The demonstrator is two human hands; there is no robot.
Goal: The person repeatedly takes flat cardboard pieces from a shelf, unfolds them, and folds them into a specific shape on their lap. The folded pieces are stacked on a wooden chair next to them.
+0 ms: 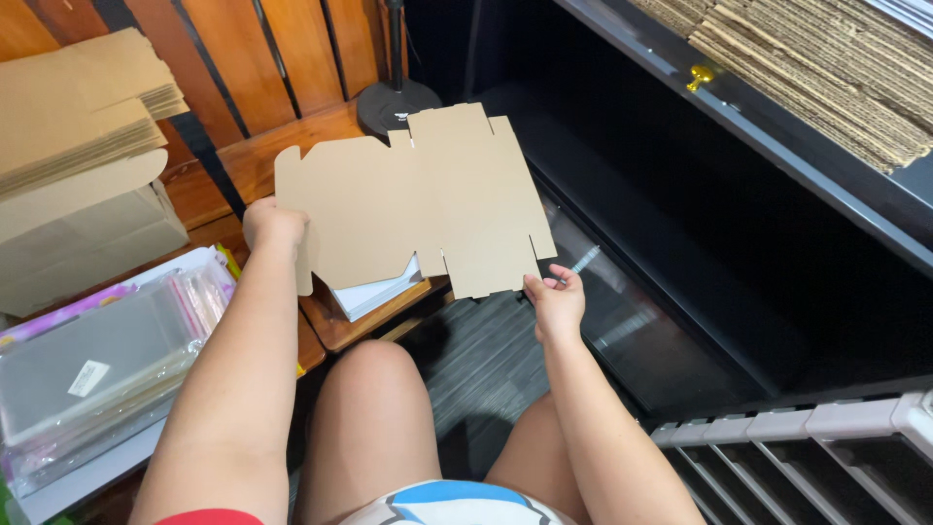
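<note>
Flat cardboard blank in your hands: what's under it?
Under the flat cardboard blank, white sheets peek out at its lower edge, lying on a wooden stool. The left hand and right hand grip opposite edges. The rest of the stack is covered.

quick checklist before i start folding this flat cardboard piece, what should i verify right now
1. Left hand grips the flat cardboard blank at its left edge: ok.
2. Right hand pinches the blank's lower right corner: ok.
3. Blank lies flat and unfolded, flaps showing no tears: ok.
4. Score lines facing the right way: cannot tell, only one face shows.
5. Room to fold: not ok; the white sheets on the wooden stool lie right under the blank, and the dark shelf unit stands close on the right.
6. Spare blanks at hand: ok, a stack of flat cardboard sits to the left.
</note>
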